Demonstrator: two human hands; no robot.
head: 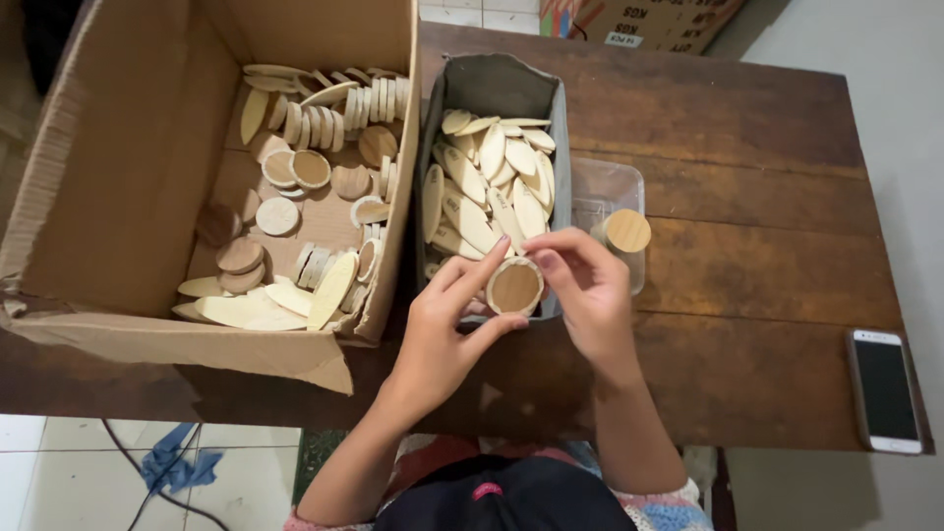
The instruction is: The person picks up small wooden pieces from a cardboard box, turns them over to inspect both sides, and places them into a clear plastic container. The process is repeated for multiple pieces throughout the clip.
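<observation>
Where the person leans over the near edge of the dark wooden table (747, 295), both hands meet on one small thing — a round wooden disc (514, 286) with a pale rim and a tan face. The left hand (442, 334) pinches it from the left, one finger stretched along its top edge and the thumb beneath; the right hand (585, 290) closes on its right side with curled fingertips. So the hands are together, both clamped on the disc, which sits just above the near end of a narrow grey bin (497, 88).

That bin is heaped with pale oval wooden pieces (487, 182), lying flat and overlapping. Just beside it on the right stands a clear plastic container (605, 187), and on its near corner rests a second wooden disc (626, 230), close to the right hand's knuckles. A white-framed phone (885, 390) lies well apart, near the table's right edge.

To the left, touching the bin, is a large cardboard box (128, 177) — its floor scattered with more round discs and ovals (305, 167), some stacked on edge in rows toward the far wall. Beyond the table's far edge, another cardboard carton (639, 20) shows on the floor.
</observation>
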